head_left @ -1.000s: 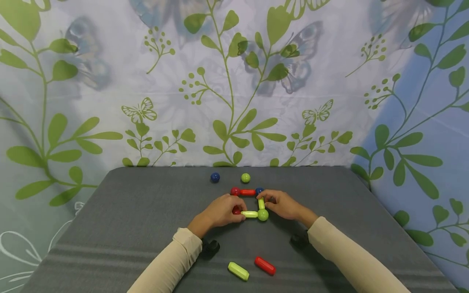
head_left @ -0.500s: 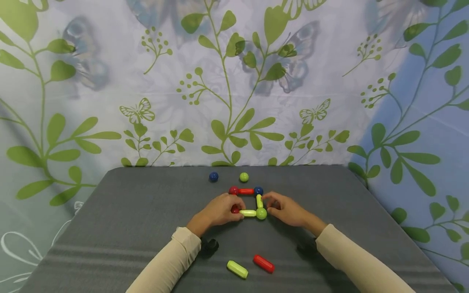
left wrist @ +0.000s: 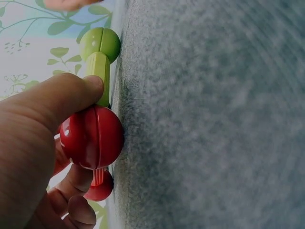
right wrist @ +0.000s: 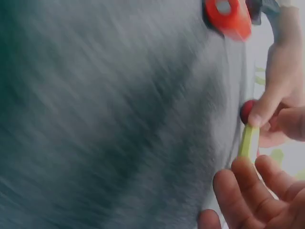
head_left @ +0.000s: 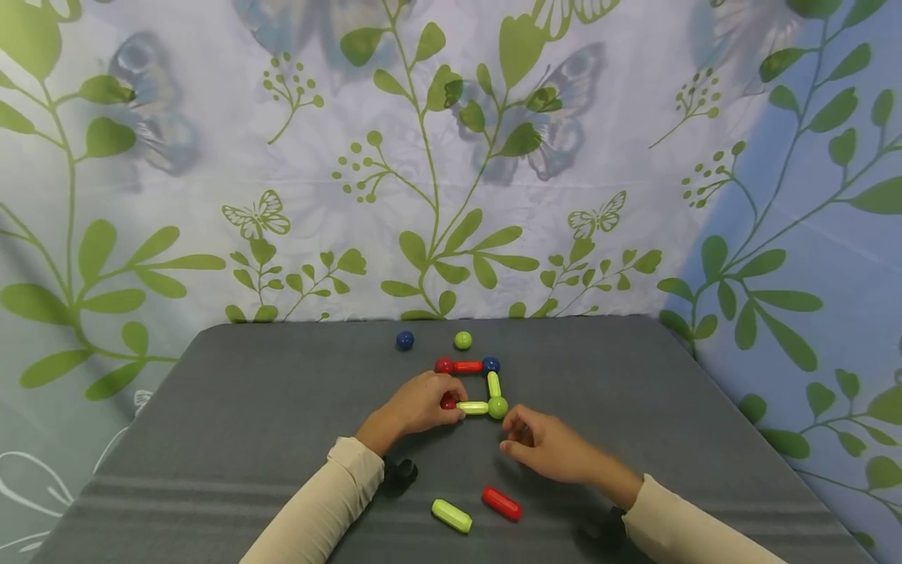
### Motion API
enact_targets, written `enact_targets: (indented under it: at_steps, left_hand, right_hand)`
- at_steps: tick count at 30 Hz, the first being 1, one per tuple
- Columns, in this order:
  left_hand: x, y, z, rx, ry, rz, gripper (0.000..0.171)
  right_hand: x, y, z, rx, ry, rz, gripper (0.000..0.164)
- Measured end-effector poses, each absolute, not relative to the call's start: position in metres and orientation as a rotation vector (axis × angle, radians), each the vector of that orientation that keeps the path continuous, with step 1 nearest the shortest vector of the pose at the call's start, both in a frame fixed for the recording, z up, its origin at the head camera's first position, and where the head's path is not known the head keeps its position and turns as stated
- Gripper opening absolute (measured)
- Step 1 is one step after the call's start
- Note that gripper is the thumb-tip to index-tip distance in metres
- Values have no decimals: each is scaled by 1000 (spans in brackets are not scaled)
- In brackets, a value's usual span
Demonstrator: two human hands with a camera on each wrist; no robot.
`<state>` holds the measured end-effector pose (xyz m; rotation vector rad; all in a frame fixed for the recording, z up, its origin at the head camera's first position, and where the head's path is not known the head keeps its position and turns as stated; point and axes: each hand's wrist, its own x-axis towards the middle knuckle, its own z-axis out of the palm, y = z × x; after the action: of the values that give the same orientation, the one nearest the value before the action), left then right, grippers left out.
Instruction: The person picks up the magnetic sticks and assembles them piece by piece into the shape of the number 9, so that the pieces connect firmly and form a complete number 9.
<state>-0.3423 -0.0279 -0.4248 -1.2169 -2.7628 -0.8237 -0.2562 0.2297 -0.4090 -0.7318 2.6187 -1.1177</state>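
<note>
My left hand (head_left: 423, 403) grips the near left corner of a square of toy building rods and balls. Its thumb lies on the near yellow-green rod (left wrist: 97, 69), right beside a red ball (left wrist: 93, 138), while its other fingers curl behind. That rod runs to a green ball (head_left: 497, 408). From there another yellow-green rod (head_left: 494, 385) leads to a blue ball (head_left: 491, 365), then a red rod (head_left: 468, 366) and a far red ball (head_left: 444, 366). The left side is mostly hidden by my hand. My right hand (head_left: 553, 446), fingers loosely bent, holds nothing near the green ball.
Closer to me on the grey table (head_left: 282, 376) lie a loose yellow-green rod (head_left: 452, 516) and a loose red rod (head_left: 502, 503). Behind the square sit a loose blue ball (head_left: 405, 340) and a loose green ball (head_left: 463, 340). A patterned cloth (head_left: 395, 235) hangs behind the table.
My right hand has let go of the right-hand yellow-green rod and moved back toward me, down and right of the green ball. My left hand keeps its grip on the corner.
</note>
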Motion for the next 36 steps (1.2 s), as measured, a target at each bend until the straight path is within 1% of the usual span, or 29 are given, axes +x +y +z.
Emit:
enact_targets:
  at_steps: [16,26,36]
  left_hand:
    - [-341,-29,-423,-1203,-2776,-827,14]
    - [-340,-29,-425,-1214,-2760,-844,14]
    - [-342,-29,-426,-1220,-2763,-846,14]
  right_hand:
    - [-221,224,-420,-813,2491,-1159,17]
    - [-218,222,-425,-808,2531,-1056,16]
    - [-226,225,-425,-760,2617,-1024,15]
